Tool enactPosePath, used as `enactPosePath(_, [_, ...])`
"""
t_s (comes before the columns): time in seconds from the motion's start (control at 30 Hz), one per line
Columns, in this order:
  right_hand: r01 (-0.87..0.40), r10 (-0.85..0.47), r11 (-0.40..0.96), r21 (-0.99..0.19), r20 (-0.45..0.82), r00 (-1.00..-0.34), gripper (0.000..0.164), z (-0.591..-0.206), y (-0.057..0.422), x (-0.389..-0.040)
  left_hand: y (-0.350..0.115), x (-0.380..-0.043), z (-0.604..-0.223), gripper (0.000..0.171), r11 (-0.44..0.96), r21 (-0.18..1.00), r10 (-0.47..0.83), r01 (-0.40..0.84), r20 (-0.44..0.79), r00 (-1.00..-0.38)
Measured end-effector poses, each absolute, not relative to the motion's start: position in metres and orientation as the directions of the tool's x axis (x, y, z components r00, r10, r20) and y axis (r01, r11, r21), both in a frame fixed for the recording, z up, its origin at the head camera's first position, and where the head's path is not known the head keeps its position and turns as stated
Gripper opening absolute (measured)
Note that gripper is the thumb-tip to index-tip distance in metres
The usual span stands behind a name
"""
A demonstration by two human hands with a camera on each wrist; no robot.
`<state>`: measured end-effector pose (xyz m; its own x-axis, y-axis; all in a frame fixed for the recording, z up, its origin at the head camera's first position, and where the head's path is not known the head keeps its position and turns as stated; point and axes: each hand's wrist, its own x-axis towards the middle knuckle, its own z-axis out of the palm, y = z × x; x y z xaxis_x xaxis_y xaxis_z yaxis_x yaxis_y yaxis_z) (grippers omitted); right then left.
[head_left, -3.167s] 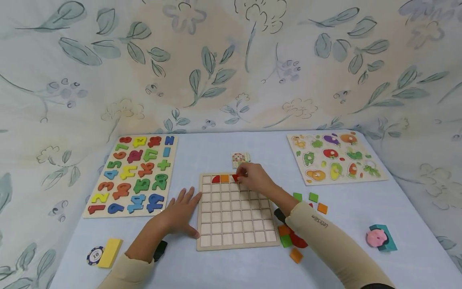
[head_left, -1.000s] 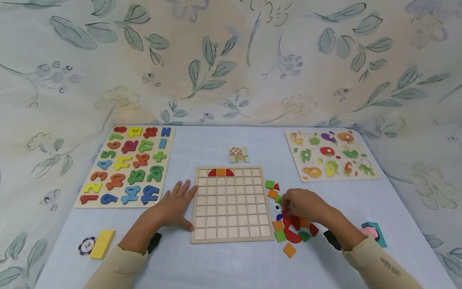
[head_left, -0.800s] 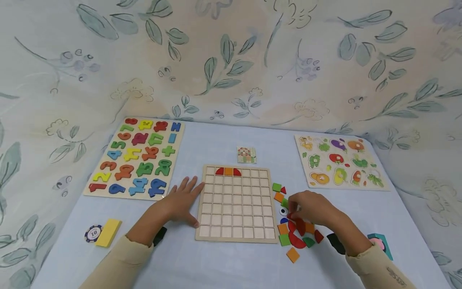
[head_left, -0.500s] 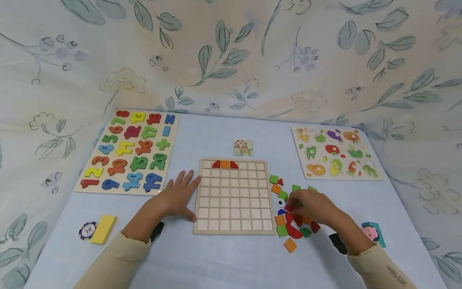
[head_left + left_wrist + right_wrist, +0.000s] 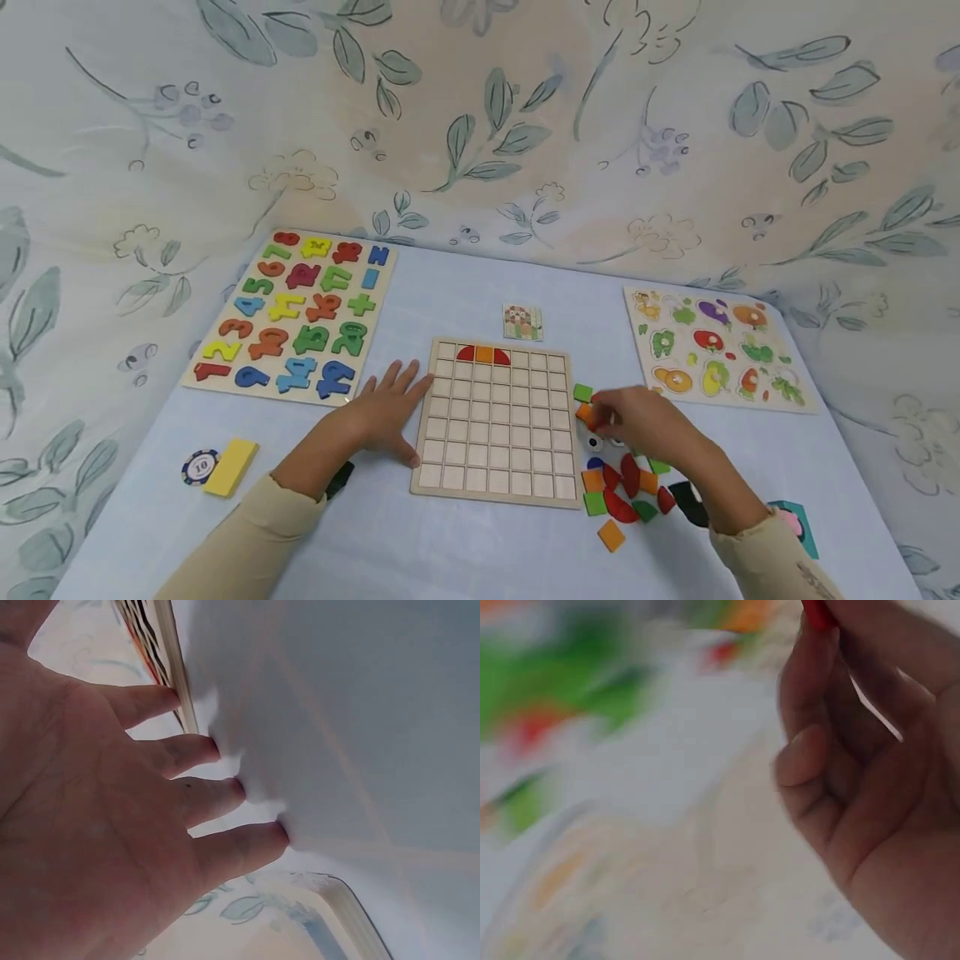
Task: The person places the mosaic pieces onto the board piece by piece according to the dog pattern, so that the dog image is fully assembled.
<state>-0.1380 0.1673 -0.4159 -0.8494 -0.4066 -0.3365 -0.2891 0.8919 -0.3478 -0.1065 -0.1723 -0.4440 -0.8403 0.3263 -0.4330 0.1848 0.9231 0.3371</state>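
A wooden grid board [image 5: 498,429] lies in the middle of the table, with two red quarter-circle pieces [image 5: 467,353] and an orange square [image 5: 484,355] between them in its top row. My left hand [image 5: 384,414] rests beside the board's left edge, fingers spread, thumb at the rim. In the left wrist view its fingertips [image 5: 281,832] press on the cloth. My right hand [image 5: 647,423] is over the loose pieces right of the board. Between its thumb and index finger it pinches a small red piece [image 5: 820,613], mostly hidden by the fingers.
Several loose red, green and orange pieces, such as a red half circle [image 5: 619,507], lie right of the board. A pattern card [image 5: 522,322] lies behind it. A number puzzle [image 5: 380,293] is at left, a vegetable puzzle [image 5: 693,392] at right, a yellow block [image 5: 232,467] at front left.
The right hand has set the second red quarter circle in the top row, gone to the pile and picked up a red piece, then shifted slightly toward the board. Left hand stays put.
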Motion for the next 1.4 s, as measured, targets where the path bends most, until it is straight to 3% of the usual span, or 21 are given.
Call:
enactPosePath(0.17, [-0.436,-0.574,0.73,-0.527,-0.125,-0.809,0.006,-0.41,0.076,-0.166,-0.176,-0.105,-0.445,0.115,0.929,0.324,0.316,0.181,-0.432,-0.845])
enactPosePath(0.27, [-0.513,-0.638,0.674,-0.532,-0.069,-0.767,0.004,-0.422,0.032,-0.181,-0.176,-0.103,-0.447,0.115,0.928,0.319,0.322,0.193,-0.425,-0.846])
enactPosePath(0.4, [-0.522,-0.647,0.685,-0.508,-0.094,-0.757,0.008,-0.438,0.003,-0.194,-0.173,-0.103,-0.442,0.114,0.929,0.303,0.331,0.212,-0.428,-0.841])
enactPosePath(0.7, [-0.59,-0.693,0.675,-0.442,-0.106,-0.713,0.01,-0.445,-0.005,-0.199,-0.166,-0.102,-0.441,0.115,0.945,0.263,0.301,0.196,-0.457,-0.837])
enactPosePath(1.07, [-0.73,-0.744,0.665,-0.16,-0.055,-0.666,0.016,-0.447,-0.004,-0.186,-0.165,-0.101,-0.446,0.115,0.93,0.317,0.318,0.185,-0.445,-0.837])
enactPosePath(1.27, [-0.716,-0.753,0.641,-0.278,-0.044,-0.657,0.017,-0.437,0.021,-0.178,-0.169,-0.099,-0.45,0.116,0.929,0.315,0.321,0.195,-0.422,-0.848])
enactPosePath(1.4, [-0.607,-0.657,0.718,-0.342,-0.043,-0.753,0.017,-0.42,0.068,-0.174,-0.169,-0.102,-0.447,0.117,0.929,0.308,0.325,0.204,-0.418,-0.849])
